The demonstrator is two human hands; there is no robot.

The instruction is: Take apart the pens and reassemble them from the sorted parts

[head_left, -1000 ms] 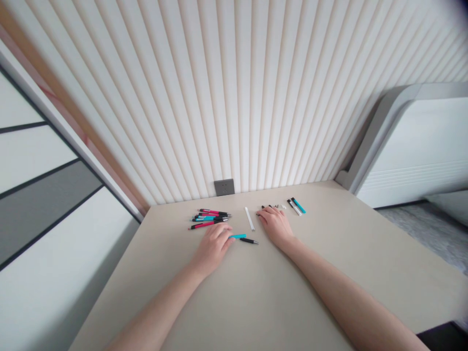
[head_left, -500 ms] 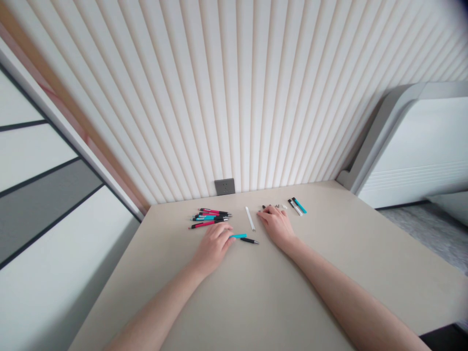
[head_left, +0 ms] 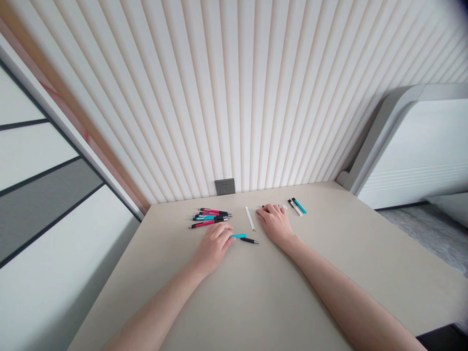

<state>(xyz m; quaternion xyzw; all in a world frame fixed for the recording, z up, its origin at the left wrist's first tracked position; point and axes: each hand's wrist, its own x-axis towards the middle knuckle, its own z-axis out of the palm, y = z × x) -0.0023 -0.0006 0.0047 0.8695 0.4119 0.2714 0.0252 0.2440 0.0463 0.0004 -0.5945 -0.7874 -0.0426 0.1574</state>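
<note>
My left hand rests palm down on the beige table, its fingertips touching the blue end of a blue and black pen. My right hand lies flat further back, its fingertips over some small dark pen parts near the wall. A white pen tube lies between the two hands. A bunch of several red, blue and black pens lies just beyond my left hand. Whether either hand pinches anything is hard to tell; both look flat with fingers apart.
Two short pen pieces, one white and one blue, lie to the right of my right hand. A grey wall socket sits at the table's back edge under the ribbed wall. A white and grey unit stands at the right.
My right hand has crept slightly forward over the small parts. The left hand and the pens have stayed put.
</note>
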